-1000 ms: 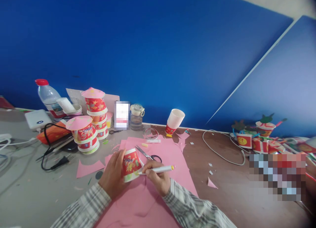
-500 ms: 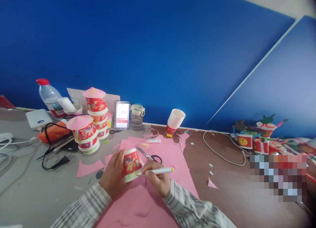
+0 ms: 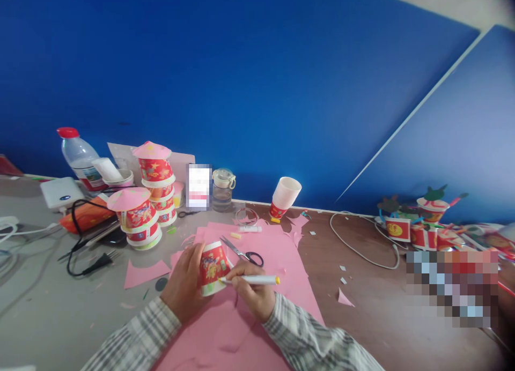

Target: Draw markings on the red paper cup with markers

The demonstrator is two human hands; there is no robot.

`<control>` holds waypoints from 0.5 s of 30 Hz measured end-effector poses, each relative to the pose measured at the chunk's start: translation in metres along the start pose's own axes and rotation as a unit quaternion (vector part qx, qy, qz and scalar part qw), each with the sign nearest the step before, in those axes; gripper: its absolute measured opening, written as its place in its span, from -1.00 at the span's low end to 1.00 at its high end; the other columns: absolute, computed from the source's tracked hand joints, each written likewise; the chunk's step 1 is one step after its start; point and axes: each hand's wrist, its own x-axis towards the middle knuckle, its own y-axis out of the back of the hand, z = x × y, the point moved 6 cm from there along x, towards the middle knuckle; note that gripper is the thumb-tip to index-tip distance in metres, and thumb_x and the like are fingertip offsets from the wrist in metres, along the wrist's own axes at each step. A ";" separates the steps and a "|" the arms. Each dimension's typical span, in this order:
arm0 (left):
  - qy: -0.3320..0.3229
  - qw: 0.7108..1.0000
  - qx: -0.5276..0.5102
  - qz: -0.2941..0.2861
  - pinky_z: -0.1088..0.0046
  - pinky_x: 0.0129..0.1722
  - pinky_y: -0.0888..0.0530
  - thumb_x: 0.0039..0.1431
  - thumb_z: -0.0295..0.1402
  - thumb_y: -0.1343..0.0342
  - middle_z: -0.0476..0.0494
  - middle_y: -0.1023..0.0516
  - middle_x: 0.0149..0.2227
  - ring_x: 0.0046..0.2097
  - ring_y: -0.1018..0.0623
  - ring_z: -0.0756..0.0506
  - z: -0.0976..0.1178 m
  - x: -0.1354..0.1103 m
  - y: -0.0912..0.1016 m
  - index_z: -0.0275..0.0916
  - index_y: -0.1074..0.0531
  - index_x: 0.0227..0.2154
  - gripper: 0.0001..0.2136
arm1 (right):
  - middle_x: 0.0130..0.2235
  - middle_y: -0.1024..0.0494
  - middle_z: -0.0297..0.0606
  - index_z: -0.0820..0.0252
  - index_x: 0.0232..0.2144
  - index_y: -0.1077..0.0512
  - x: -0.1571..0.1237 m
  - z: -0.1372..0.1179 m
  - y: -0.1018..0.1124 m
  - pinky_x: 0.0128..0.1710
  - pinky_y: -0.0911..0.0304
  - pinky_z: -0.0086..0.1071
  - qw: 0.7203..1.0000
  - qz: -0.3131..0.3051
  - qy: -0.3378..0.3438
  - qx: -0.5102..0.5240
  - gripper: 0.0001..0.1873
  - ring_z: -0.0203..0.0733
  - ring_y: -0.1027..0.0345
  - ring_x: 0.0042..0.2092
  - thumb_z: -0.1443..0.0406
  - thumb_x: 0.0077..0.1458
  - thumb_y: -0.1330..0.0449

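Observation:
My left hand (image 3: 185,279) is closed around the side of a red and white paper cup (image 3: 213,265), which is tilted and has pale green colouring along its lower white band. Pinched in my right hand (image 3: 254,293) is a white marker pen (image 3: 263,280) with a yellow end, its tip at the cup's lower right side. Beneath both hands lies pink paper (image 3: 277,253). Open-bladed scissors (image 3: 243,253) with black handles rest on it, just beyond my right hand. Near them are a yellow cap (image 3: 235,235) and a white tube (image 3: 250,229).
Stacked paper cups with pink cone tops (image 3: 139,215) stand left, near a bottle (image 3: 82,162) and a black plug (image 3: 100,264). A glass jar (image 3: 222,191) and nested cups (image 3: 286,194) stand by the blue partition. Decorated cups (image 3: 398,230) and a white cable (image 3: 362,258) lie right.
The marker's tip has shifted slightly up and left on the cup, and its rear end has dipped a little. My left hand keeps the cup in nearly the same place.

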 end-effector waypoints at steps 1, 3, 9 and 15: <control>0.000 1.000 -0.001 0.000 0.08 -0.10 -0.35 -0.24 0.00 -0.11 -0.23 -0.23 -0.07 -0.06 -0.29 -0.25 0.000 0.000 0.000 -0.26 0.15 0.05 -0.17 | -0.55 -0.49 -0.30 0.17 -0.51 -0.53 0.000 0.000 0.000 -0.51 -0.23 -0.45 1.000 0.001 0.002 -0.001 -0.82 -0.22 -0.32 -0.53 0.41 -0.10 -0.11; 0.005 1.000 -0.003 0.000 0.09 -0.10 -0.34 -0.23 -0.01 -0.10 -0.24 -0.22 -0.07 -0.05 -0.28 -0.25 0.000 0.000 0.000 -0.27 0.14 0.05 -0.18 | -0.54 -0.50 -0.29 0.17 -0.50 -0.53 0.000 -0.001 -0.001 -0.49 -0.24 -0.44 1.000 0.000 0.009 -0.003 -0.83 -0.22 -0.32 -0.53 0.40 -0.09 -0.12; 0.006 1.000 -0.007 -0.008 0.11 -0.07 -0.32 -0.23 -0.03 -0.11 -0.25 -0.21 -0.07 -0.03 -0.25 -0.24 -0.002 -0.001 -0.001 -0.28 0.15 0.06 -0.17 | -0.55 -0.51 -0.28 0.17 -0.51 -0.54 0.000 -0.002 -0.001 -0.48 -0.24 -0.43 1.000 -0.015 0.008 -0.007 -0.78 -0.20 -0.33 -0.51 0.44 -0.11 -0.09; 0.006 1.000 -0.004 -0.006 0.09 -0.08 -0.33 -0.22 0.00 -0.09 -0.25 -0.22 -0.07 -0.04 -0.27 -0.26 0.001 0.000 0.001 -0.27 0.16 0.06 -0.17 | -0.55 -0.50 -0.29 0.16 -0.50 -0.54 0.000 -0.004 0.000 -0.48 -0.23 -0.43 1.000 -0.010 0.008 -0.006 -0.78 -0.20 -0.32 -0.51 0.42 -0.11 -0.09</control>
